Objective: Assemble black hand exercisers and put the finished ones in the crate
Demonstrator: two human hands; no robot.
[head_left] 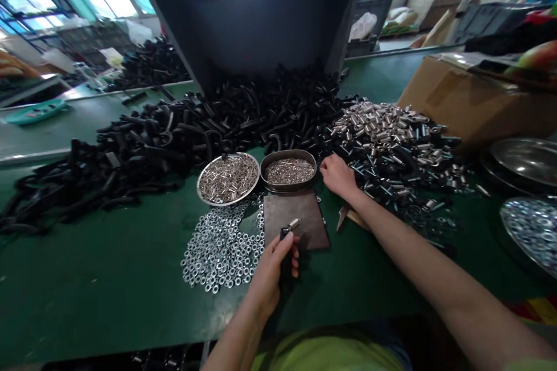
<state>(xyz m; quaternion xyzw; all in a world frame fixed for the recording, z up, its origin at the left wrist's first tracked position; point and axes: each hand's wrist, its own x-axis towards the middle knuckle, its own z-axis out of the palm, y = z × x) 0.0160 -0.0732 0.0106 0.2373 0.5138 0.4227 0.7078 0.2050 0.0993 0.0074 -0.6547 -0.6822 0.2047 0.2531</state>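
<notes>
Above the front part of a dark metal plate [296, 208], my left hand [278, 258] is closed on a black handle part, mostly hidden by the fingers. A small metal spring [295, 224] on a stem sticks out of its upper end. My right hand [338, 175] is just right of an oval tin [266, 185] of tiny metal pieces [289, 171]. Its fingers are curled together at the edge of the black-part pile, and whatever they hold is hidden. Under the right forearm lies a hammer [343, 215], its handle partly covered.
A round dish [199, 188] of metal pins [230, 178] stands left of the tin, with loose nuts [220, 252] before it. Black handles [174, 127] spill from a tipped grey bin [261, 23]. Springs [383, 122] are heaped at right, near a cardboard box [474, 98] and metal bowls [528, 159].
</notes>
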